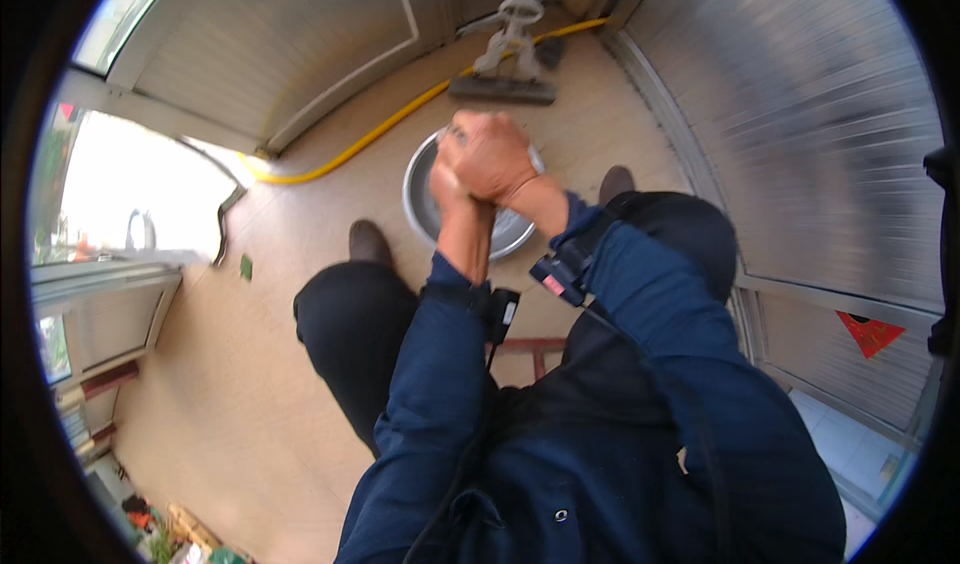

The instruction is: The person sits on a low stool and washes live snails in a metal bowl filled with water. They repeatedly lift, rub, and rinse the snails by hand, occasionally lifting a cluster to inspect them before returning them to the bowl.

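Note:
My left hand and my right hand are pressed together, fingers closed, in front of me. The right hand lies over the left and covers much of it. Whether anything is squeezed between the palms is hidden. Below them on the floor stands a round metal basin, partly covered by the hands and wrists. Its inside shows grey and shiny; I cannot tell whether it holds water. Each wrist carries a small black strapped device, the left one and the right one, over dark blue sleeves.
A sponge mop rests on the tiled floor beyond the basin. Behind it a yellow hose curves along the metal-framed panels. My shoes flank the basin. A green leaf lies left, near the bright doorway. A ribbed panel wall stands right.

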A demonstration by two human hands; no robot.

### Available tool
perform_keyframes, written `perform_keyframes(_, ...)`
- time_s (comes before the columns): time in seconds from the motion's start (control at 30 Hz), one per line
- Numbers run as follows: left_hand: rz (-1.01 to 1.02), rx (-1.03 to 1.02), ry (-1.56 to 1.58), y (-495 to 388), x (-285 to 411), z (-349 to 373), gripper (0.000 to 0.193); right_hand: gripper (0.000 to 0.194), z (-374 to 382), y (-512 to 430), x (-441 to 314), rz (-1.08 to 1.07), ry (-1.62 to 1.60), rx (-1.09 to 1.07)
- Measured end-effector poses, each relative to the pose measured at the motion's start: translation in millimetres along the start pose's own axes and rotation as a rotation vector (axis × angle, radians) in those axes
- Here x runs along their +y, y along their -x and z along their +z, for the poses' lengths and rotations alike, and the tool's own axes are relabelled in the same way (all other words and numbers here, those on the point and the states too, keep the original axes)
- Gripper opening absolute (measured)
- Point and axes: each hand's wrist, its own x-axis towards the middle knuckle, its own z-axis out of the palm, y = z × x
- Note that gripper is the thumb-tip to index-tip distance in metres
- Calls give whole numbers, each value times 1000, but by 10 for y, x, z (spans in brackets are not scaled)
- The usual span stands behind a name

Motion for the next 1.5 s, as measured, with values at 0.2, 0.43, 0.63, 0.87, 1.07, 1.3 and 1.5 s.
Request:
perform_keyframes(0.2, -108, -256, 220, 98, 161, 334, 60, 33, -164, -175, -23, 86, -63, 255)
perform_keyframes(0.43, -15, -327, 133, 346, 449, 591, 65, 42, -549, 23, -412, -132, -163, 176)
perform_keyframes(0.63, -156, -395, 202, 330, 587, 634, 59, 53, -878, -76, -303, -128, -226, 38)
perform_keyframes(0.87, -216, -331, 152, 619, 551, 264, 44, 74, -570, 239, -259, -434, -67, 133)
perform_keyframes(1.07, -89, -280, 111, 448, 263, 138, 33, 50, -393, 319, -222, -358, 47, 95)
perform_keyframes(1.3, 78, -329, 117, 325, 113, 202, 28, 37, -254, 214, -283, -262, 16, 177)
perform_keyframes(1.5, -30, -154, 108, 258, -28, 162, 29, 31, -185, 168, -236, -164, 26, 114)
